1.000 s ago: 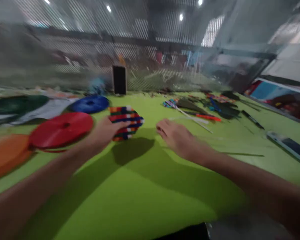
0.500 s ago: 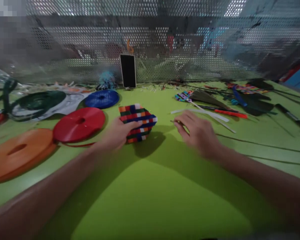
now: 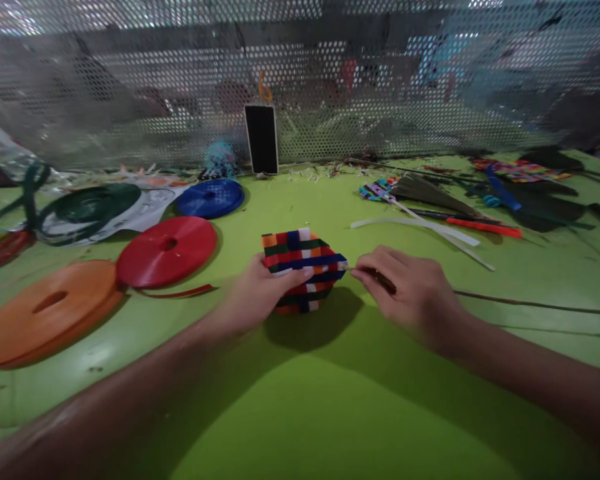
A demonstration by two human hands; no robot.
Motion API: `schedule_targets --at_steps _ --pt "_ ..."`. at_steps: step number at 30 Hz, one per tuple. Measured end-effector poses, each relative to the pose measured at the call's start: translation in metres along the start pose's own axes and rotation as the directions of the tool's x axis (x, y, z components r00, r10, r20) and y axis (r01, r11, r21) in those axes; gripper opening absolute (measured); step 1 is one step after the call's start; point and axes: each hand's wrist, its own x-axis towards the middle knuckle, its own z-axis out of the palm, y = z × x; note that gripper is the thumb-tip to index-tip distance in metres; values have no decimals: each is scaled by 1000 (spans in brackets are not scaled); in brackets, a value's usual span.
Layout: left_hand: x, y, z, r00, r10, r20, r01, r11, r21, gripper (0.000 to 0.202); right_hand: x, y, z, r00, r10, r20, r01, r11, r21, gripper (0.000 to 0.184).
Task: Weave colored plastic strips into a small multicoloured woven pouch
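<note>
My left hand is closed on a piece woven from colored ribbon strips, a plaid of red, blue, orange, green and white. The thumb lies across its face; the other fingers are hidden behind it. Pinched in my right hand is a thin brown stick that trails out behind the wrist to the right. Its front tip meets the pointed right corner of the woven piece; whether it has gone inside, I cannot tell. Both hands are just above the green table.
Flat ribbon rolls lie on the left: orange, red, blue and dark green. A dark upright panel leans against the perforated metal screen. White strips, an orange-red pen and another woven piece lie right.
The woven piece and the stick tip were apart; now they meet. My left hand has brought the piece rightward and nearer, and my right hand has also shifted slightly right and nearer.
</note>
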Motion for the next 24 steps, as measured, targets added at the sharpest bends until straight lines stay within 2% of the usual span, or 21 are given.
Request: schedule_targets --at_steps 9,18,24 --pt "-2 -4 3 997 -15 71 18 999 -44 36 -1 -6 -4 998 -49 35 53 993 -106 20" --pt "-4 -2 0 994 27 103 -27 1000 -7 43 -3 -6 -4 1000 1 18 0 1000 -6 16" --pt "-7 -1 -3 990 -10 140 1 998 67 46 0 -8 -7 996 -30 83 27 999 43 17"
